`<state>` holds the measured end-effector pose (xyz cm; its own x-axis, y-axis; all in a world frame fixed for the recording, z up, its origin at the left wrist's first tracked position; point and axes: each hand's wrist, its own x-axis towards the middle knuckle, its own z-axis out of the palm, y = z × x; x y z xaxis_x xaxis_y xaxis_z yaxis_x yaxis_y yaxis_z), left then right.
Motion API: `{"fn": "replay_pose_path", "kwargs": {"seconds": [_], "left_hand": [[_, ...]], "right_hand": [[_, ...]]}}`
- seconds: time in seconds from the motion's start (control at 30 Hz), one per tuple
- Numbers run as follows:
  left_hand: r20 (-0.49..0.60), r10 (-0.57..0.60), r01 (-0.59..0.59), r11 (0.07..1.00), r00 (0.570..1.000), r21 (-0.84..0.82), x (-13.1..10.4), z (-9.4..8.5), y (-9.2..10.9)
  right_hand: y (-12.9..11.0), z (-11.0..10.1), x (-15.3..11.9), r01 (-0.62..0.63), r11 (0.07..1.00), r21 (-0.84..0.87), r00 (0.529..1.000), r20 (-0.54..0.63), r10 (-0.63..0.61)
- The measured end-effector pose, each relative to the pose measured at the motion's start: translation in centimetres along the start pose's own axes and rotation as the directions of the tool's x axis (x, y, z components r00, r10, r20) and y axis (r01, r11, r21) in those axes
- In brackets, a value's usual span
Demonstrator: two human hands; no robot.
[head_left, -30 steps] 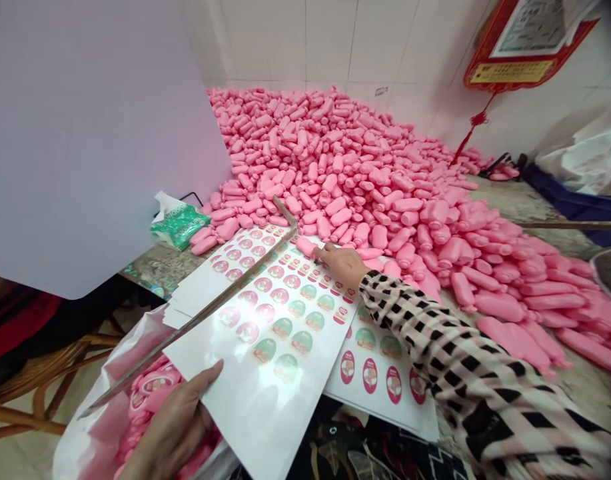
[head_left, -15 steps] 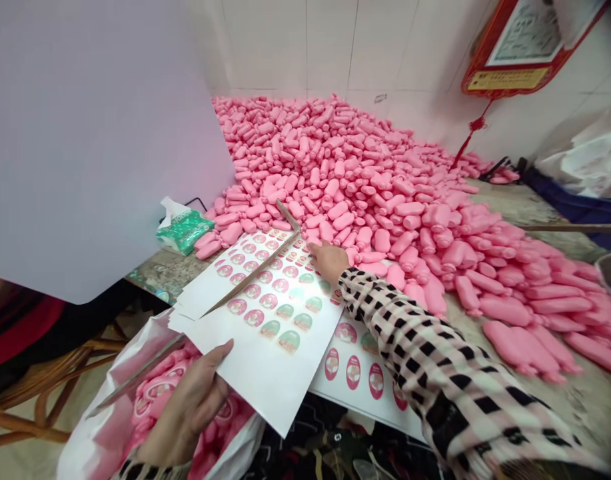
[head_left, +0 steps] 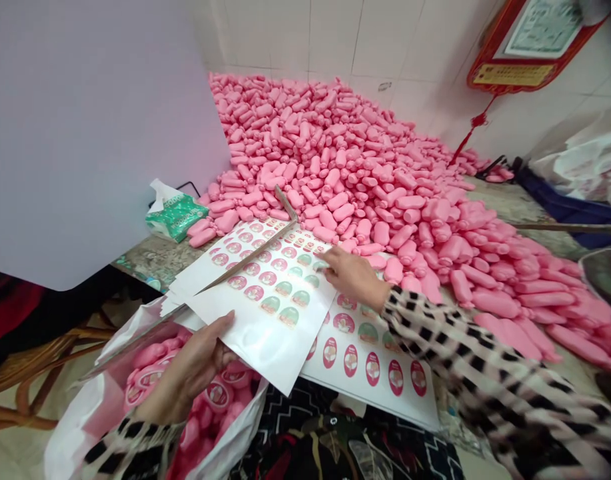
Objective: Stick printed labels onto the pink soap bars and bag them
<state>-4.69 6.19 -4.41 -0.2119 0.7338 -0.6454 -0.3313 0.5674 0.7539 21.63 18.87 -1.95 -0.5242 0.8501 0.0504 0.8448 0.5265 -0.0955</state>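
Observation:
My left hand [head_left: 198,367] grips the near left edge of a white sticker sheet [head_left: 260,343], thumb on top and fingers underneath. The sheet bears rows of pink and green labels. My right hand [head_left: 352,275] is at the sheet's right edge, its fingers stretched out toward the labels; whether they touch is unclear. A long thin bar [head_left: 245,259], bent at its far end, lies across the sheet. More sticker sheets [head_left: 405,403] with larger oval labels lie partly under it on the right. Below my left hand, labelled pink bottles [head_left: 218,395] fill a white bag [head_left: 68,427].
A big heap of pink bottles [head_left: 335,147] covers the table [head_left: 510,200] up to the tiled wall. A green tissue pack [head_left: 178,215] stands at the left, near a large pale panel [head_left: 95,147]. A blue crate [head_left: 565,200] is at the far right.
My right hand has drawn back from the sheet's upper part, moving right and toward me along its edge. My left hand keeps hold of the sheet. The view has shifted slightly.

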Motion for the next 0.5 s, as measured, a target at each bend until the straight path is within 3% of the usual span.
{"fn": "replay_pose_path", "kwargs": {"seconds": [0.07,0.1,0.13,0.2,0.27,0.3,0.37,0.4,0.5], "left_hand": [[0.021,-0.028,0.018,0.923,0.999,0.385,-1.1,-1.7,0.6],[-0.023,0.018,-0.001,0.815,1.000,0.579,-1.5,-2.6,1.0],[-0.088,0.123,-0.016,0.662,0.988,0.749,-1.9,-3.6,1.5],[-0.115,0.412,-0.006,0.281,0.904,0.960,-2.1,-5.5,2.3],[0.009,0.599,0.034,-0.060,0.801,0.998,-1.8,-7.0,2.7],[0.079,0.638,0.048,-0.179,0.766,0.983,-1.5,-7.5,2.8],[0.170,0.655,0.058,-0.311,0.736,0.948,-0.8,-8.2,2.7],[0.188,0.642,0.056,-0.340,0.743,0.939,-0.4,-8.3,2.6],[0.189,0.568,-0.004,-0.311,0.801,0.950,0.3,-8.5,2.8]], "right_hand": [[-1.3,0.5,-2.6,0.120,0.991,0.058,0.990,0.063,-0.124],[-1.8,0.8,-3.8,0.137,0.988,0.066,0.987,0.079,-0.142],[-2.2,1.1,-4.9,0.144,0.987,0.068,0.985,0.086,-0.150],[-2.7,1.6,-6.6,0.175,0.982,0.074,0.980,0.085,-0.181],[-2.9,1.9,-7.7,0.254,0.965,0.067,0.961,0.097,-0.259],[-3.0,2.0,-8.1,0.297,0.954,0.047,0.947,0.115,-0.301],[-3.0,2.1,-8.3,0.372,0.928,-0.036,0.918,0.159,-0.362],[-3.1,2.1,-8.2,0.403,0.911,-0.088,0.906,0.177,-0.384],[-3.3,2.0,-7.3,0.466,0.860,-0.207,0.881,0.197,-0.430]]}}
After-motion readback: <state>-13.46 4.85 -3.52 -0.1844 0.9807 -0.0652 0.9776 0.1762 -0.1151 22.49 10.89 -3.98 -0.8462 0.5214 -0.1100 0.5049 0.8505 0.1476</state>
